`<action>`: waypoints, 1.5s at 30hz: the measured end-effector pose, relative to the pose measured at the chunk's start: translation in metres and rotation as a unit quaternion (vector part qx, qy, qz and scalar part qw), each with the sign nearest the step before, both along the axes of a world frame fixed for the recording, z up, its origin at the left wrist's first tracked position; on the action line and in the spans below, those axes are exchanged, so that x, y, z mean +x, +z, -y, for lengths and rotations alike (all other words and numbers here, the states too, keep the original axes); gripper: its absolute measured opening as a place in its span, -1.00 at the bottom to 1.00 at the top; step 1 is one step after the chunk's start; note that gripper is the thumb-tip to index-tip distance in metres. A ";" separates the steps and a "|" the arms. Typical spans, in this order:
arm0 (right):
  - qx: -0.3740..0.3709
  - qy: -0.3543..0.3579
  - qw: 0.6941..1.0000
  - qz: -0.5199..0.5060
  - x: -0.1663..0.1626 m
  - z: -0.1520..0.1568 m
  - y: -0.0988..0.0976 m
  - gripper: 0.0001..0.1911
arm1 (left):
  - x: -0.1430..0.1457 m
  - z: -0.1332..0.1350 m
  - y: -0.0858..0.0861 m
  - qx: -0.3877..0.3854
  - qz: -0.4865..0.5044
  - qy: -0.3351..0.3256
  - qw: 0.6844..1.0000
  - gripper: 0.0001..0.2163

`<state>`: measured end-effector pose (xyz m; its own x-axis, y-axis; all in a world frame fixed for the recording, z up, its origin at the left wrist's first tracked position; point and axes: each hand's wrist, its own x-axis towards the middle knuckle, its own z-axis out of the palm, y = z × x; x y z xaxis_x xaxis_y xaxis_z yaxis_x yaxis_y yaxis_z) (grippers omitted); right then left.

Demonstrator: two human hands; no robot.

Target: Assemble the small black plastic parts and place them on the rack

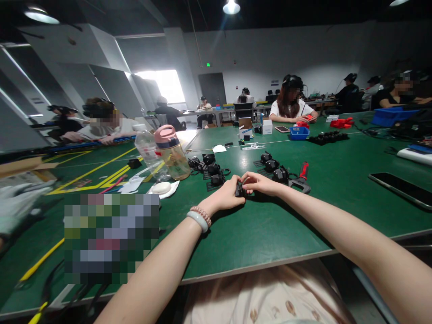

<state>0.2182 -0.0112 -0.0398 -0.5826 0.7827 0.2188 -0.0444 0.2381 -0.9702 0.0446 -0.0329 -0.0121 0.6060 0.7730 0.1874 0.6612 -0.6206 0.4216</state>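
Observation:
Both my hands meet over a small black part [240, 190] on the green table [256, 234]. My left hand [227, 196], with a bead bracelet and a pale bangle on the wrist, has its fingers curled round the part's left side. My right hand [259, 183] pinches the part from the right with closed fingers. A row of similar black parts [213, 169] lies just behind my left hand. Another row of black parts [274, 169] lies behind my right hand, next to a red-handled tool [303, 175].
A pink-lidded bottle [171, 153] and a clear water bottle [147, 148] stand at the left, by a white round dish [161, 187]. A phone [401, 189] lies at the right. Other people sit at work around the table, with blue bins [299, 132] and red parts [341, 122].

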 end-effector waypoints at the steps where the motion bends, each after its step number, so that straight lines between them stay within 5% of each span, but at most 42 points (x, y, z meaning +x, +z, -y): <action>1: 0.000 0.007 1.000 -0.002 0.001 0.000 0.000 -0.70 | 0.000 0.000 0.000 0.001 0.002 -0.002 1.000 -0.60; 45: 0.003 -0.004 1.000 0.014 0.003 -0.001 0.000 -0.67 | 0.000 0.001 0.001 0.006 -0.001 -0.007 1.000 -0.61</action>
